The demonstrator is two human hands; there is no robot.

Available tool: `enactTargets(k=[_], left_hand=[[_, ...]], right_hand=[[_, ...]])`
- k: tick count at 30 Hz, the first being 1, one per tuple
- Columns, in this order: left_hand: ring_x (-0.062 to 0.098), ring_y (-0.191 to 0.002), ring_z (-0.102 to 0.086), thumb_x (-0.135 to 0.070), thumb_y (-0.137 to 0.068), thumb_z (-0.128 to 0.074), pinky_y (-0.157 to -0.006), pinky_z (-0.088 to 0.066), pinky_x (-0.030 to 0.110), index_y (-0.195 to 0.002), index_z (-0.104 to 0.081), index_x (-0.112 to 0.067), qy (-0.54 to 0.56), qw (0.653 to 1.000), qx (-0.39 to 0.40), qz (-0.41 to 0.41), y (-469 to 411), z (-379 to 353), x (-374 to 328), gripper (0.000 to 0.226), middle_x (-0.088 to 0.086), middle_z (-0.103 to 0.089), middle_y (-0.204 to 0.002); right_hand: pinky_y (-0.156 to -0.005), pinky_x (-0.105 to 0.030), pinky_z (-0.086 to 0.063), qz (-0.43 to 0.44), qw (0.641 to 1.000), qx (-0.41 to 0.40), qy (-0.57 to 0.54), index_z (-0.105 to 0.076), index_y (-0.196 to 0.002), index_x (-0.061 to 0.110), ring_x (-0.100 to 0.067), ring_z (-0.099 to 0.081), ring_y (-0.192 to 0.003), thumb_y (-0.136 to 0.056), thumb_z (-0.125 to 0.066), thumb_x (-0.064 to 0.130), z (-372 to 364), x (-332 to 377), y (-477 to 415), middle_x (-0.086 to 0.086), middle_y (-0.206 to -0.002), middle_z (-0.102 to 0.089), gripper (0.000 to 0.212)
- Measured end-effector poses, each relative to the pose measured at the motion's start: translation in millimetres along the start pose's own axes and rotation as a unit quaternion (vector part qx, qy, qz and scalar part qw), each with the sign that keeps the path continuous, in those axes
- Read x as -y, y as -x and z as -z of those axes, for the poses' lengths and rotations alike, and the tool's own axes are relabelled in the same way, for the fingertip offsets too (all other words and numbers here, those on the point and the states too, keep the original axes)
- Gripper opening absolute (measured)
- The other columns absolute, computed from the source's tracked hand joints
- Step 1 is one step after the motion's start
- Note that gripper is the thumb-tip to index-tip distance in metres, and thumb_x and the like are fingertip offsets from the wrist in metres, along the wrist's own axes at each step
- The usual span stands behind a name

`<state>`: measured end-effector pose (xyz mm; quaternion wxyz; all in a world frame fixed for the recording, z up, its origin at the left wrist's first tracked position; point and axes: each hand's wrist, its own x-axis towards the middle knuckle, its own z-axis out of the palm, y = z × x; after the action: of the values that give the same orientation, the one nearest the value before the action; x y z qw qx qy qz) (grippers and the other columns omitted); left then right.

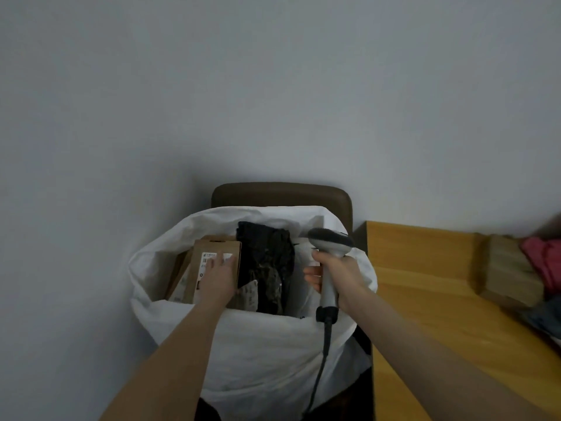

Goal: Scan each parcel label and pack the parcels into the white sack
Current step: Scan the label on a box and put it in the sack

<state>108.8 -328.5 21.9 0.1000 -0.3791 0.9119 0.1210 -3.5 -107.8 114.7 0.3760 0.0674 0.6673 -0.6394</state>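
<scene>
One white sack is standing open on one brown chair, against the wall and just beside the left edge of the wooden worktop. Three parcels are showing in its mouth: a box on the left side with one white label facing up, a second box peeking out at its left and mostly hidden, and one black bag lying in the middle, touching the first box, with a white label of its own at its near end. The person's left hand is reaching into the sack and lying flat on the labelled box, fingers straight and spread a little, partly covering the label. The right hand is hovering over the right rim of the sack, gripping the handle of one grey scanner with fingers wrapped round it; the scanner's head is pointing left toward the parcels, and its one cable is hanging down in front of the sack. At the far right edge of the worktop, a third box and one pink item are lying close together, both blurred.
</scene>
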Motion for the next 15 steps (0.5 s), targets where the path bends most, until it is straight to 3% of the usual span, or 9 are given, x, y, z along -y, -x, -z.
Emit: enactTargets(k=[3,6,15], left_hand=[[0.034,-0.136,-0.032,-0.013,-0.092,-0.053,-0.108,-0.035,0.048,-0.142,-0.037,-0.015,0.043,0.999,-0.004,-0.015,-0.8,10.6,-13.0,0.053,0.013,-0.028,-0.152],[0.033,-0.127,-0.042,-0.017,-0.092,-0.055,-0.103,-0.040,0.046,-0.140,-0.041,-0.013,0.072,0.997,-0.006,-0.025,6.2,18.3,-35.4,0.050,0.015,-0.038,-0.143],[0.029,-0.123,-0.045,-0.018,-0.096,-0.049,-0.092,-0.045,0.039,-0.138,-0.041,-0.015,0.068,0.990,-0.087,-0.090,52.9,53.3,-161.4,0.043,0.011,-0.036,-0.143]], right_hand=[[-0.048,-0.025,-0.050,-0.007,1.000,-0.011,-0.013,-0.065,-0.094,0.000,-0.018,-0.064,-0.050,-0.090,-0.067,0.019,7.1,-1.5,1.6,-0.013,-0.065,-0.070,0.019],[-0.043,-0.023,-0.048,-0.002,1.000,-0.017,-0.024,-0.064,-0.090,0.001,-0.017,-0.064,-0.046,-0.089,-0.069,0.018,12.0,-2.9,5.6,-0.011,-0.059,-0.068,0.018],[-0.043,-0.026,-0.048,0.016,0.995,-0.036,-0.095,-0.062,-0.093,0.001,-0.019,-0.058,-0.043,-0.089,-0.067,0.014,86.0,5.6,42.3,-0.013,-0.057,-0.066,0.014]])
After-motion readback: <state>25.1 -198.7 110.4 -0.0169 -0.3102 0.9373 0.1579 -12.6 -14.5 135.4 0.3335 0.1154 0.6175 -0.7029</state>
